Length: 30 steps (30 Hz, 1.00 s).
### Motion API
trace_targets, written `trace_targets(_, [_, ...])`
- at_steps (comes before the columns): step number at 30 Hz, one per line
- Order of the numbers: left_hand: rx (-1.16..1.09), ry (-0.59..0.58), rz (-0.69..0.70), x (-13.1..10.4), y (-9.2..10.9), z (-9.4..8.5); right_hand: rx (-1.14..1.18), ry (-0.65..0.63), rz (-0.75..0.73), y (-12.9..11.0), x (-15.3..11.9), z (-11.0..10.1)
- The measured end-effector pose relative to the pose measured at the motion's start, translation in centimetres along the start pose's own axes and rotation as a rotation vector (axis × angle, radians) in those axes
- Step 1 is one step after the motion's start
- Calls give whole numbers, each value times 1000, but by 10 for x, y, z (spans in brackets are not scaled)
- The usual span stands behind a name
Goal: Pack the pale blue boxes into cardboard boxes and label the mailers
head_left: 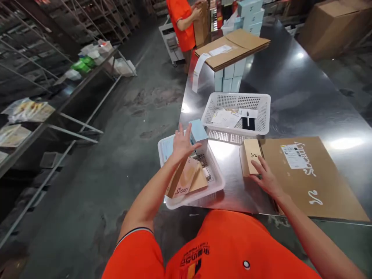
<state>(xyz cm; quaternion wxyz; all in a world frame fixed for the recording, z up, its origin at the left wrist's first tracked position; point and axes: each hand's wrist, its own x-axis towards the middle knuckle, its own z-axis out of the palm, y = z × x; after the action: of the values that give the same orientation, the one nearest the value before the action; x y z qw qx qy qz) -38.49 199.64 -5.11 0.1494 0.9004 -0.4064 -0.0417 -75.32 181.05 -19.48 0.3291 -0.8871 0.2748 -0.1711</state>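
My left hand [183,145] is spread over a white basket [216,186] at the table's near left corner, its fingers beside a light blue box [198,131]. That basket also holds a tan and brown box with lettering [186,180] and smaller items. My right hand [266,178] rests its fingertips on a small cream box [252,149] with a black mark, fingers apart. The small box stands at the left edge of a large flat brown carton [328,182] that bears a white label.
Beyond is a second white basket [266,116] with papers and a pen. Flattened cardboard [238,44] lies on stacked light blue boxes [232,77]. A person in orange [183,31] stands at the far left side of the metal table [290,89]. Shelving [66,97] lines the left.
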Motion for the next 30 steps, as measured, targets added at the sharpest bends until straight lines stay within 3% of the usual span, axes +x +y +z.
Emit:
trace_targets(3, [60, -168, -4, 30, 25, 23, 14, -10, -9, -2, -3, -4])
trace_targets(6, [-25, -137, -6, 30, 36, 29, 49, -45, 26, -6, -6, -13])
trace_targets(9, [-120, 77, 56, 1, 51, 22, 165, 18, 128, -13, -6, -28])
trace_targets(12, [-208, 272, 254, -44, 82, 20, 334, 155, 181, -23, -1, -49])
trace_targets(16, [-334, 378, 507, -96, 150, 48, 632, 281, 153, -31, 8, -72])
trace_targets(19, [-384, 360, 596, -109, 201, 76, 827, 257, 133, -27, 13, -80])
trace_targets(21, [-412, 324, 558, -105, 221, 81, 881, 97, 106, -22, 15, -82])
trace_targets(24, [-509, 257, 358, -83, 225, 60, 764, -111, 29, -18, 18, -84])
trace_targets(28, [-830, 150, 39, -43, 205, 20, 407, -84, -154, -30, 9, -98])
trace_targets(30, [-967, 46, -85, -25, 202, 16, 285, -73, -222, -42, -2, -105])
